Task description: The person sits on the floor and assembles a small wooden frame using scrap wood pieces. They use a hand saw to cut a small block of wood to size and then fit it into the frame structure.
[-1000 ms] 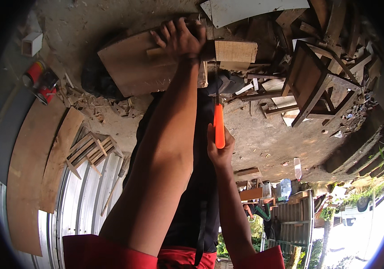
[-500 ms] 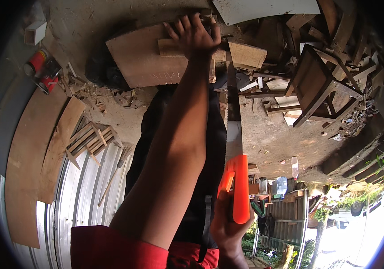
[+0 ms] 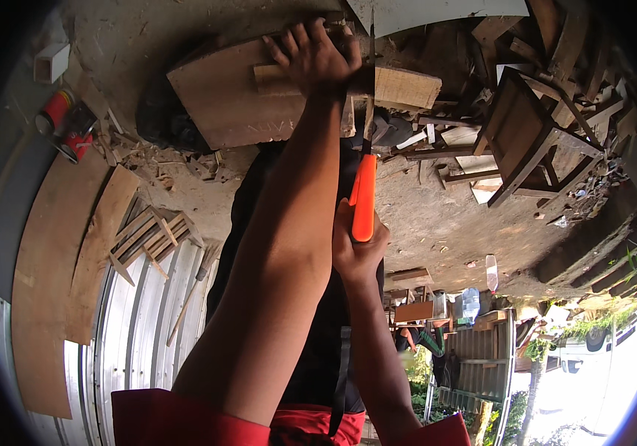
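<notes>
My left hand lies with fingers spread over a narrow wooden plank and presses down on it. Beneath the plank is a broad brown wooden box or block, whose full shape I cannot make out. My right hand is wrapped round the orange handle of a handsaw. The saw's blade points away from me and crosses the plank just right of my left hand, its tip well past the plank's far side. The plank's right end sticks out beyond the blade. Any cut is too small to see.
Scrap wood and a small wooden frame lie on the right. Red cans and long boards are at the left, near a slatted wooden piece. A pale sheet lies at the far edge. Another person is behind, lower right.
My right hand has pushed the handsaw forward, away from me, so more blade reaches past the plank. The left hand stays on the plank.
</notes>
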The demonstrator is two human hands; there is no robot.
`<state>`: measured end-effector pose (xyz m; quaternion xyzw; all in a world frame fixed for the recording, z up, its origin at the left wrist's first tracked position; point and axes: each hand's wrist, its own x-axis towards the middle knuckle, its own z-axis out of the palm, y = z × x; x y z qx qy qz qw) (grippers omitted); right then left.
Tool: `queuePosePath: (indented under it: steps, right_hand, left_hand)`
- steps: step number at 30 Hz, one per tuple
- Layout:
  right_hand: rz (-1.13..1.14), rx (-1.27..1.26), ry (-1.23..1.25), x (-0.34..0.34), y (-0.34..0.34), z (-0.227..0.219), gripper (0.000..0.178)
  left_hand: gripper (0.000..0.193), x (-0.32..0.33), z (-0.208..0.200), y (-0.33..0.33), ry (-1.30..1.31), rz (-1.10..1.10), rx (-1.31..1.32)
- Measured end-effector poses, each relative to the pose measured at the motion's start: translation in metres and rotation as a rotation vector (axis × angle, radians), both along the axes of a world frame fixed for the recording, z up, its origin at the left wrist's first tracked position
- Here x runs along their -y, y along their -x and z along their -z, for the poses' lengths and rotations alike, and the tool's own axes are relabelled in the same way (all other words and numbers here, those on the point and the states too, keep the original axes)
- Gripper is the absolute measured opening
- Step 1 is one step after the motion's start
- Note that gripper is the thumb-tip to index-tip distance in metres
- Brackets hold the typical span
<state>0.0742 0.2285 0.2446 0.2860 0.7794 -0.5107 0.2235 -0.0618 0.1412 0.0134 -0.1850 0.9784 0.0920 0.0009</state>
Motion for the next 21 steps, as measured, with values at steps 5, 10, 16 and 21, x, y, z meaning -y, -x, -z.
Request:
queuePosePath:
  steps: [5,10,16,21]
  right_hand:
    - [-0.052,-0.026,0.048,-0.012,-0.071,0.045,0.016]
    - [0.017,0.103,0.014,-0.011,-0.028,0.012,0.015]
    - [-0.064,0.168,-0.121,-0.018,0.068,-0.042,0.022]
    - [0.010,0.771,-0.026,-0.017,0.113,-0.088,0.035]
  left_hand:
    - [0.047,0.003,0.014,-0.001,0.056,0.016,-0.112]
    - [0.045,0.003,0.012,0.001,0.083,0.029,-0.127]
    - [0.046,0.001,0.002,0.002,0.047,-0.009,0.002]
    - [0.051,-0.002,-0.007,-0.002,-0.002,-0.015,0.068]
